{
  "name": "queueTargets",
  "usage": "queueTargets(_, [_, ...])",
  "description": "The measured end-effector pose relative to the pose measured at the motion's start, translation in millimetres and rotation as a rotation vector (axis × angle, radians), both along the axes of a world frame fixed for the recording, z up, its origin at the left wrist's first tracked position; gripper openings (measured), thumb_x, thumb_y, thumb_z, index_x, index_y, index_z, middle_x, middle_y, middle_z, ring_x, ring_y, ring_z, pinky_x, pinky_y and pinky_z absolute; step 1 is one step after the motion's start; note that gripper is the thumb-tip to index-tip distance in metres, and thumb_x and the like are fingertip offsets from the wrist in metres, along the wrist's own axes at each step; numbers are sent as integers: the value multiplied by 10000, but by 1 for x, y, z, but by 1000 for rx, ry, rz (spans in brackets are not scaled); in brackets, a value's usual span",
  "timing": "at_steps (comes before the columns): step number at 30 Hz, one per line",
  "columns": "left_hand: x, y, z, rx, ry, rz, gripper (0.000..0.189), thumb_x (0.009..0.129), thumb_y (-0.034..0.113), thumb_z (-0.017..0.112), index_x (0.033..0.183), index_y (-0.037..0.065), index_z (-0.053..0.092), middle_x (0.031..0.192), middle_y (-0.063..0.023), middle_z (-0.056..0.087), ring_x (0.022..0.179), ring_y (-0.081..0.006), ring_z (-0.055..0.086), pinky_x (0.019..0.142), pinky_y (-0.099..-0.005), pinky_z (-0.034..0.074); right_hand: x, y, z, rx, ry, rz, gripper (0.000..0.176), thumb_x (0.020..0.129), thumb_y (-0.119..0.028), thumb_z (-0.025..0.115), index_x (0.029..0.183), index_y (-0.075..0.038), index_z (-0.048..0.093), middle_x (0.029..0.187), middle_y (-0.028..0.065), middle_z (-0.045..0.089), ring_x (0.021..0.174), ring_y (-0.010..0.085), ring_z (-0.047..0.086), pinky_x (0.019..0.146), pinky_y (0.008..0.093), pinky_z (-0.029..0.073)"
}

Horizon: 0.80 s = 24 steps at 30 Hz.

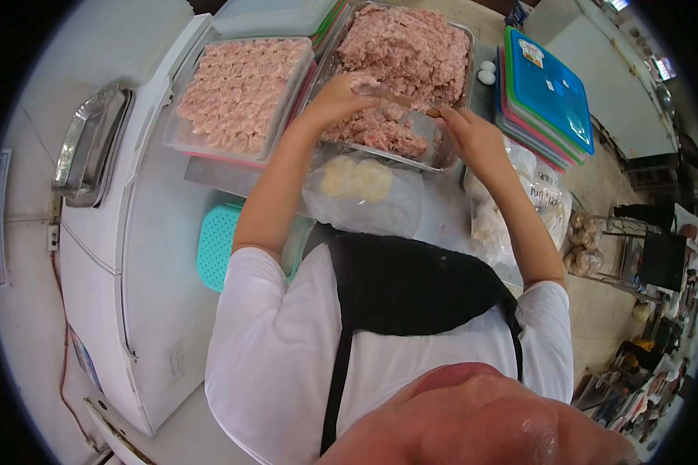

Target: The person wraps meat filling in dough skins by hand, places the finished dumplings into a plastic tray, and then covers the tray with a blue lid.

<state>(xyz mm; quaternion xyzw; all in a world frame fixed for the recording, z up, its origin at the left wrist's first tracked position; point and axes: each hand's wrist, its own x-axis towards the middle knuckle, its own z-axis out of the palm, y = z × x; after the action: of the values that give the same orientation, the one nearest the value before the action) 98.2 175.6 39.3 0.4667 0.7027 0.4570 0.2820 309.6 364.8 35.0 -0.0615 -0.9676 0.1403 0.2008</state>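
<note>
A metal tray (pixel 465 46) holds a large mound of ground meat (pixel 403 46), with a smaller portion (pixel 384 130) nearer me. My left hand (pixel 351 98) is over the tray's left part, its fingers curled near the meat; what it holds is too small to tell. At the tray's right part, my right hand (pixel 461 132) grips a small brown thing (pixel 433 113), perhaps a handle, between thumb and fingers. Just below the tray lies a clear plastic bag (pixel 364 205) with round yellowish wrappers (pixel 354 178) in it.
Rows of shaped meat pieces (pixel 244 93) fill a container on the left. Stacked coloured lids (pixel 547 93) and two eggs (pixel 486 72) are at the right, above filled plastic bags (pixel 523 201). A turquoise basket (pixel 215 246) sits lower left, beside a white freezer (pixel 101 271).
</note>
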Motion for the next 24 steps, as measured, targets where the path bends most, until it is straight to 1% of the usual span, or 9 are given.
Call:
queueTargets(3, [-7,-1,-18,-78,86,100,560,762,271,723,1231,29,537,1135,-141,635,1033,-232,601,902,-337,452,9,27,-20,153,-262,-152,284,915,-296,536,1101,-106,636,911,146,640,767,356,619,672,424,491])
queueTargets(5, [-14,-6,-28,89,188,104,610,750,270,737,1269,53,502,1171,-134,622,1062,-251,593,920,-350,448,23,39,-25,7,-243,-211,273,928,-291,534,1100,-114,650,931,160,648,749,353,612,667,394,487])
queueTargets(6, [-14,-9,-31,171,232,108,636,744,269,744,1288,65,484,1189,-131,615,1077,-261,589,930,-356,447,28,36,-13,-211,-233,-249,283,936,-281,540,1110,-94,662,959,152,670,737,280,636,665,358,480])
queueTargets(10, [8,-26,33,302,366,-81,574,727,244,754,1245,105,551,1163,-123,627,1031,-288,600,905,-365,457,30,-7,44,-717,-121,18,308,940,-224,556,1119,19,619,911,85,677,775,139,554,728,302,460])
queueTargets(12, [9,-29,47,160,377,-169,520,716,223,755,1197,113,592,1121,-123,642,999,-290,610,885,-362,463,14,-38,38,-585,-62,101,294,942,-218,551,1115,8,623,911,100,673,774,135,555,724,294,458])
queueTargets(15, [-11,-31,36,311,460,-327,413,720,194,741,1096,65,628,1033,-147,658,949,-281,623,849,-353,472,3,-52,46,-391,-160,112,250,922,-219,572,1072,-33,645,911,137,655,796,213,606,721,320,468])
queueTargets(18, [-27,-41,23,66,321,-129,403,726,203,735,1061,16,610,972,-166,660,928,-274,628,830,-343,475,-4,-73,74,-30,-9,-69,233,890,-251,600,1024,-70,659,860,125,621,774,321,606,669,355,487])
queueTargets(21, [-56,-62,15,265,305,-245,466,722,326,773,1042,27,611,970,-94,658,900,-206,609,824,-319,470,-19,-115,71,99,34,-55,229,885,-252,605,1030,-86,666,851,120,619,733,313,608,630,352,485])
queueTargets(24, [-66,-93,19,100,267,-96,466,742,323,763,1072,30,616,982,-91,665,923,-212,610,836,-322,469,-37,-128,84,70,-1,-81,228,883,-212,609,1063,-80,655,902,130,640,756,315,623,671,358,493])
